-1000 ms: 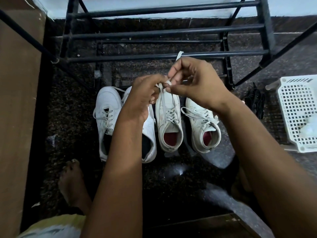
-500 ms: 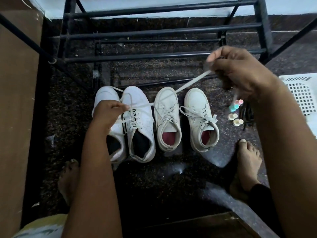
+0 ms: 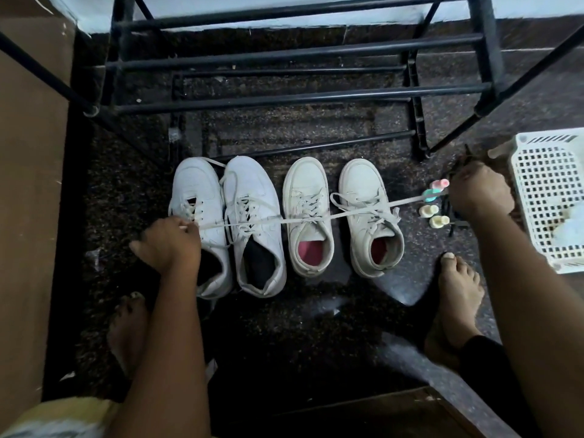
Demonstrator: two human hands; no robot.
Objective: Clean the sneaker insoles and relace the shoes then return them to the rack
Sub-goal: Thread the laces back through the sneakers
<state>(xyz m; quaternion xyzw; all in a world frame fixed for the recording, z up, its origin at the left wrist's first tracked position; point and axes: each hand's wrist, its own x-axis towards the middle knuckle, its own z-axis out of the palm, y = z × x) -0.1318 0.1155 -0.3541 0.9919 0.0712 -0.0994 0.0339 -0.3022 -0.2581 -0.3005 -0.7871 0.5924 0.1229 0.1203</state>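
Observation:
Four sneakers stand in a row on the dark floor. Two white ones with black insides (image 3: pixel 202 226) (image 3: pixel 256 229) are on the left. Two cream ones with pink insoles (image 3: pixel 308 216) (image 3: pixel 368 216) are on the right. A long pale shoelace (image 3: pixel 316 218) stretches taut across all of them. My left hand (image 3: pixel 170 245) pinches its left end over the leftmost sneaker. My right hand (image 3: pixel 477 194) grips its right end, low beside the small bottles. The black metal shoe rack (image 3: pixel 284 96) stands behind the shoes.
A white perforated plastic basket (image 3: pixel 550 197) sits at the right edge. Several small pastel bottles (image 3: pixel 434 205) and a dark tangle of laces lie between it and the cream sneakers. A brown panel (image 3: pixel 31 184) bounds the left. My bare feet (image 3: pixel 129 327) (image 3: pixel 455 298) flank the open floor.
My hands moved apart from above the cream sneaker, pulling the lace out straight. The right hand then dropped from rack height to floor level at the right; the left shifted down-left.

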